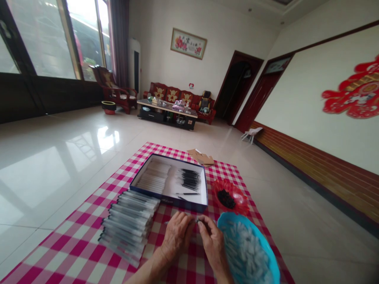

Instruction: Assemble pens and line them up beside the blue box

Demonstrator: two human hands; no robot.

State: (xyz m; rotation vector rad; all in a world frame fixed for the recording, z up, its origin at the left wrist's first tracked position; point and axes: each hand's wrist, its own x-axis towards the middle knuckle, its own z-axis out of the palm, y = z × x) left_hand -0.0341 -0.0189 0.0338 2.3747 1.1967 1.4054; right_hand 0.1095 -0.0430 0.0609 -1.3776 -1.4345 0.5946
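Note:
My left hand (177,232) is closed round a thin pen (167,223), whose one end sticks out on the left. At the pen's other end, the fingers of my right hand (212,237) pinch something small and dark, too blurred to name. To the left lies a stack of capped pens (130,225). Behind my hands a shallow box (172,185) holds clear pen barrels (154,176) and black-filled refills (190,180). A red bowl (241,197) with small black pieces (226,198) and a blue bowl (271,246) full of clear caps (248,248) stand at the right.
A pink checked cloth (85,236) covers the table. Flat cardboard pieces (203,157) lie behind the box. Across the tiled floor are a coffee table (166,108), a wooden sofa (151,92), an armchair (115,92) and a small white chair (251,134).

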